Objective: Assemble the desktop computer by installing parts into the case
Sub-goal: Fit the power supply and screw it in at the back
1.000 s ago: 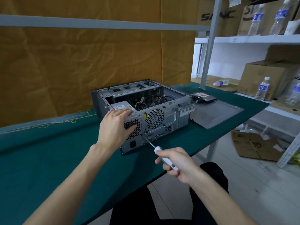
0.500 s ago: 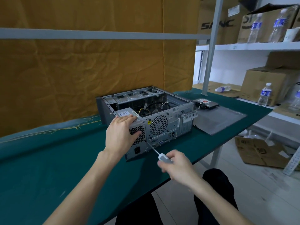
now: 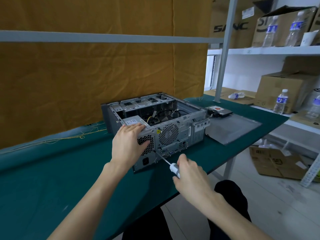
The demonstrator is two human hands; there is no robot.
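1. Case point(image 3: 173, 116): lies open on the green table point(image 3: 52, 170).
2. Left hand point(image 3: 127, 144): fingers extended, pressing the case's rear corner.
3. Right hand point(image 3: 189, 172): grips screwdriver point(image 3: 170, 164), tip at the rear panel.

A cardboard box point(image 3: 230, 21) on the top shelf point(image 3: 277, 49) bears large dark letters reading "SANC". On the rear panel of the computer case point(image 3: 173, 135), beside the round fan grille, sits a yellow triangular warning sticker point(image 3: 158, 131). Other labels are too blurred to read.
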